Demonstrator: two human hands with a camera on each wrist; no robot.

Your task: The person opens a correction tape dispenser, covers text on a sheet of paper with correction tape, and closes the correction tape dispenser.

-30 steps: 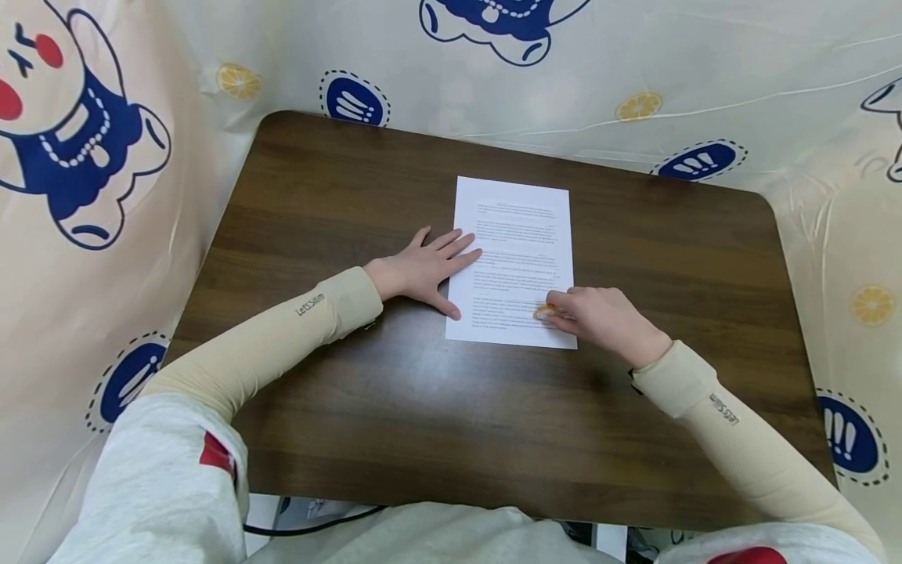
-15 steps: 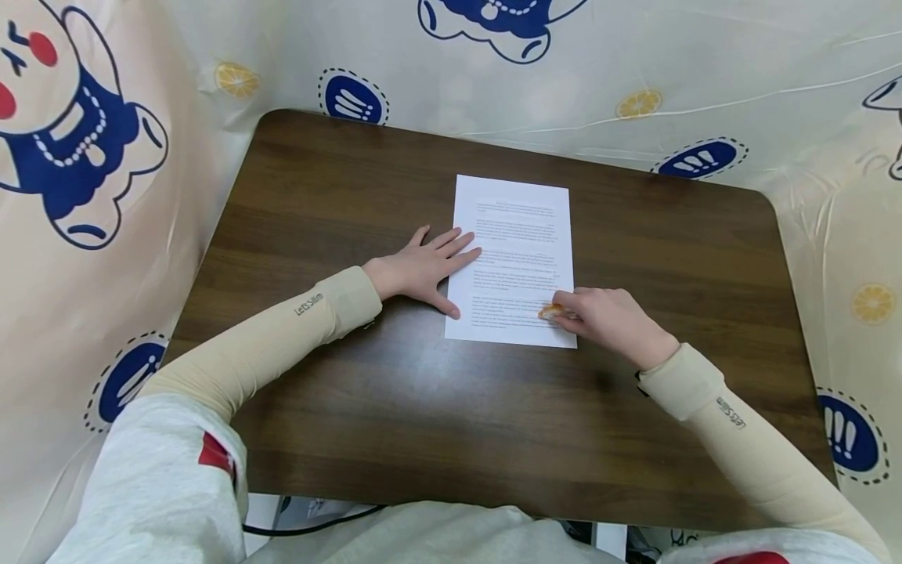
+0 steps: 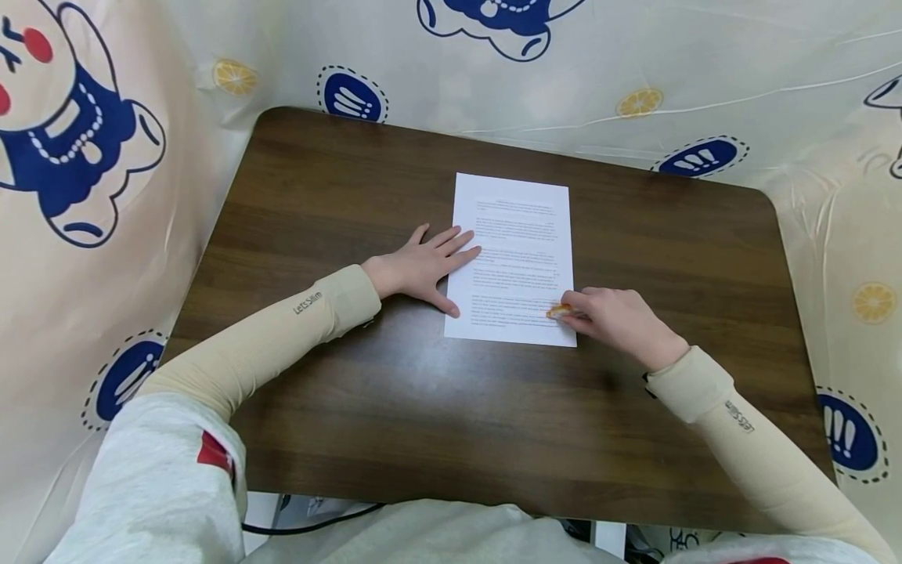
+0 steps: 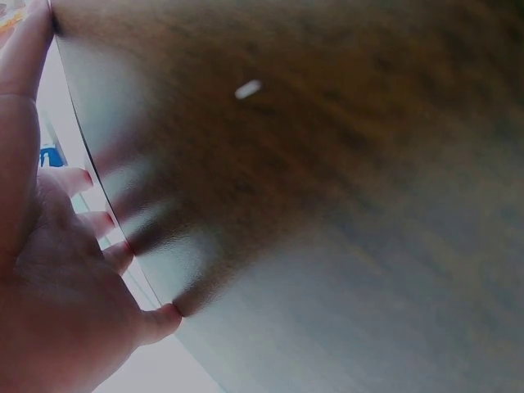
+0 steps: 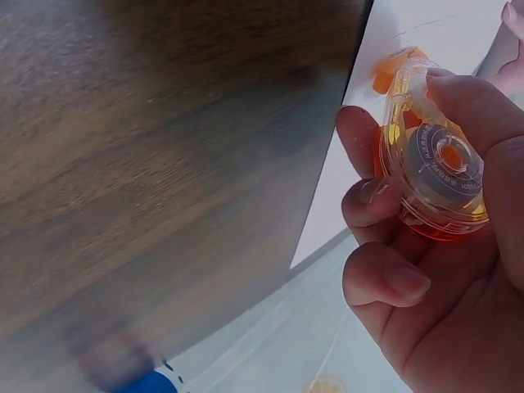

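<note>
A white sheet of paper (image 3: pixel 514 262) with several blocks of printed text lies flat in the middle of the brown table. With fingers spread, my left hand (image 3: pixel 417 271) rests on the sheet's left edge. My right hand (image 3: pixel 618 321) is at the lower right of the page, holding an orange see-through correction tape (image 3: pixel 559 311) between thumb and fingers. In the right wrist view the clear case of the correction tape (image 5: pixel 442 168) shows a grey reel, and its orange tip end is over the paper (image 5: pixel 323 213). Whether the tip touches the page I cannot tell.
Dark wood-grain table (image 3: pixel 395 423) surrounds the sheet on all sides. A printed curtain (image 3: pixel 479 94) hangs behind the table and along both sides. Below the front edge runs a black cable (image 3: pixel 310 529).
My right hand has slid a little to the right along the lower lines of text with the correction tape. The left hand and the paper have stayed in place.
</note>
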